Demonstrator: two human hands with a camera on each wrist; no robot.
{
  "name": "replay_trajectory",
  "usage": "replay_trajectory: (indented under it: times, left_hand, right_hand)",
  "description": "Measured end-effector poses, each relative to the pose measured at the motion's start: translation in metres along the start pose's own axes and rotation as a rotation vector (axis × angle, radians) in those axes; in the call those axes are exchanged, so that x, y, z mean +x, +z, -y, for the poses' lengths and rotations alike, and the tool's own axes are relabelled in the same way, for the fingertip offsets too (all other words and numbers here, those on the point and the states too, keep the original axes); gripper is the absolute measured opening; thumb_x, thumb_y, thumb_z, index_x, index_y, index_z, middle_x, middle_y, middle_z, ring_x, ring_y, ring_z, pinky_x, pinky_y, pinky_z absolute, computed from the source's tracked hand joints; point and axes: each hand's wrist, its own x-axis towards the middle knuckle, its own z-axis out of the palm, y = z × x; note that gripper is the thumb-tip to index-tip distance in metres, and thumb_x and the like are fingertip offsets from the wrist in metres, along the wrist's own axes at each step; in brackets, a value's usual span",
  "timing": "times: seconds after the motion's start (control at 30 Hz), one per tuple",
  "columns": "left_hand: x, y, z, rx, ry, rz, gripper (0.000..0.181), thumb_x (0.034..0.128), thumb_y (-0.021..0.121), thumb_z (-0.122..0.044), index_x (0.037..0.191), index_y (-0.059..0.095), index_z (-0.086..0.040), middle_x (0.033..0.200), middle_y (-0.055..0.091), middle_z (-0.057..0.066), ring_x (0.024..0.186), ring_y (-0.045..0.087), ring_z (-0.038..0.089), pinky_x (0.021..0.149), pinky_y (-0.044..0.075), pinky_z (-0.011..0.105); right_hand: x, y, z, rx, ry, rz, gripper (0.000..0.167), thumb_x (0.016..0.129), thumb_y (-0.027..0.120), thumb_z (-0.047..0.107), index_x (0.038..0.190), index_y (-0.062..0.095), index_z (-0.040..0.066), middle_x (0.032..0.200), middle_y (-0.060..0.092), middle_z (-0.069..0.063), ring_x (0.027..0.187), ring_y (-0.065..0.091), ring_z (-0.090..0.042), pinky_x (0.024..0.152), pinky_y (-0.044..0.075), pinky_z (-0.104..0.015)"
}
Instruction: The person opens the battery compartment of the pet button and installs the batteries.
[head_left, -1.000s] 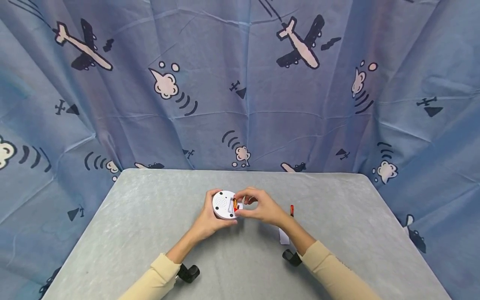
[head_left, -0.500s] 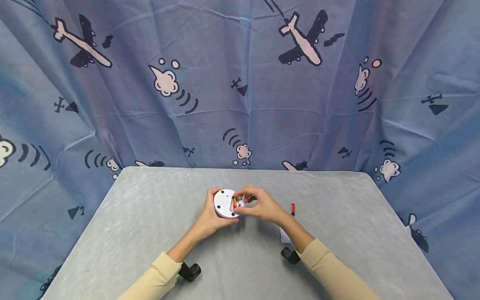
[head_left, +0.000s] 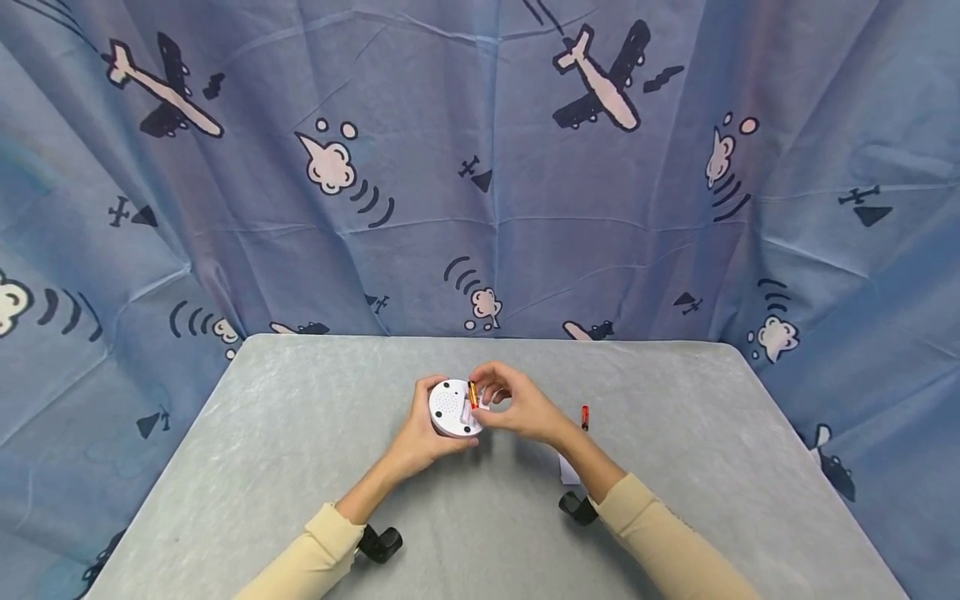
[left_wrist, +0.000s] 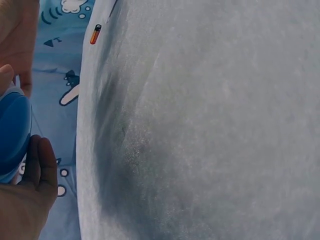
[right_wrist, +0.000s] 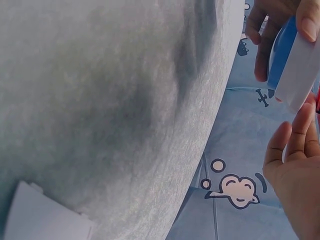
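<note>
My left hand (head_left: 422,429) grips a round white device (head_left: 447,403) by its edge, with the side that has small holes and dark feet facing up. A battery slot lies open at the device's right side. Between the thumb and fingers of my right hand (head_left: 522,408) a red and black battery (head_left: 473,394) is pinched, tilted over the slot. The left wrist view shows the blue underside (left_wrist: 14,131) of the device above the fingers of my left hand (left_wrist: 31,200). In the right wrist view my right hand (right_wrist: 299,175) is beside the white rim (right_wrist: 300,71).
Another battery (head_left: 585,417) lies on the grey table (head_left: 300,467) right of my right wrist. A white cover piece (head_left: 568,472) lies partly behind my forearm; the right wrist view shows this cover (right_wrist: 45,217) larger. A patterned blue curtain (head_left: 420,275) hangs behind the table.
The battery in my right hand has risen slightly and tilted out of the slot, toward the device's far edge. My left hand and the device have barely moved.
</note>
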Motion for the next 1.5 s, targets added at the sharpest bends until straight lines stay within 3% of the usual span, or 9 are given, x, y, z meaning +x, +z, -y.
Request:
replay_trajectory:
  times: [0.13, 0.33, 0.67, 0.97, 1.13, 1.3, 1.5]
  left_hand:
    - [0.0, -0.001, 0.001, -0.026, 0.016, 0.019, 0.096, 0.0682, 0.093, 0.001, 0.142, 0.031, -0.002, 0.135, 0.049, 0.016, 0.119, 0.049, 0.026, 0.101, 0.039, 0.031]
    - [0.0, -0.002, 0.0, -0.03, 0.022, 0.033, 0.095, 0.0695, 0.092, 0.0, 0.142, 0.031, -0.002, 0.136, 0.048, 0.016, 0.12, 0.048, 0.027, 0.101, 0.039, 0.031]
    - [0.0, -0.002, 0.0, -0.002, 0.019, 0.043, 0.096, 0.0696, 0.092, -0.001, 0.143, 0.031, -0.004, 0.135, 0.048, 0.012, 0.12, 0.049, 0.025, 0.101, 0.039, 0.034]
    - [-0.001, -0.001, 0.001, 0.002, 0.027, 0.038, 0.096, 0.0699, 0.093, -0.001, 0.143, 0.031, -0.005, 0.135, 0.048, 0.012, 0.12, 0.049, 0.024, 0.101, 0.039, 0.032]
    - [-0.001, 0.002, 0.002, 0.001, 0.041, 0.007, 0.095, 0.0704, 0.093, -0.003, 0.143, 0.032, -0.003, 0.134, 0.049, 0.015, 0.119, 0.049, 0.027, 0.101, 0.039, 0.034]
    - [0.0, 0.005, 0.002, 0.051, 0.028, -0.043, 0.098, 0.0697, 0.094, -0.003, 0.144, 0.029, -0.005, 0.137, 0.047, 0.016, 0.122, 0.048, 0.028, 0.104, 0.037, 0.039]
    - [0.002, 0.007, -0.001, 0.058, 0.031, -0.032, 0.102, 0.0721, 0.091, -0.001, 0.148, 0.023, -0.006, 0.144, 0.041, 0.018, 0.129, 0.043, 0.029, 0.11, 0.032, 0.043]
  right_hand:
    - [0.0, 0.001, -0.001, 0.051, 0.012, 0.002, 0.047, 0.082, 0.075, -0.012, 0.124, 0.055, -0.005, 0.101, 0.065, -0.019, 0.084, 0.059, -0.032, 0.073, 0.051, -0.046]
    - [0.001, 0.0, 0.0, 0.085, 0.028, 0.002, 0.048, 0.082, 0.07, -0.02, 0.126, 0.05, -0.013, 0.102, 0.061, -0.03, 0.084, 0.058, -0.032, 0.07, 0.052, -0.032]
    - [-0.001, -0.004, 0.001, 0.133, 0.051, 0.008, 0.049, 0.084, 0.077, -0.011, 0.127, 0.055, -0.002, 0.102, 0.065, -0.019, 0.083, 0.062, -0.026, 0.07, 0.055, -0.03]
    - [-0.003, -0.005, 0.006, 0.112, 0.101, 0.008, 0.049, 0.082, 0.081, -0.008, 0.124, 0.057, -0.003, 0.097, 0.066, -0.018, 0.083, 0.064, -0.027, 0.073, 0.056, -0.031]
    - [-0.002, 0.0, 0.009, 0.076, 0.101, -0.033, 0.037, 0.087, 0.074, -0.01, 0.121, 0.058, -0.012, 0.099, 0.067, -0.023, 0.087, 0.067, -0.033, 0.074, 0.056, -0.033]
    - [0.0, 0.003, 0.033, 0.03, 0.084, -0.1, 0.024, 0.091, 0.069, -0.011, 0.113, 0.06, -0.014, 0.098, 0.068, -0.028, 0.088, 0.067, -0.042, 0.073, 0.056, -0.038]
    - [0.002, 0.005, 0.044, 0.002, 0.063, -0.157, 0.019, 0.089, 0.071, -0.012, 0.106, 0.061, -0.015, 0.094, 0.069, -0.027, 0.084, 0.067, -0.043, 0.072, 0.057, -0.037]
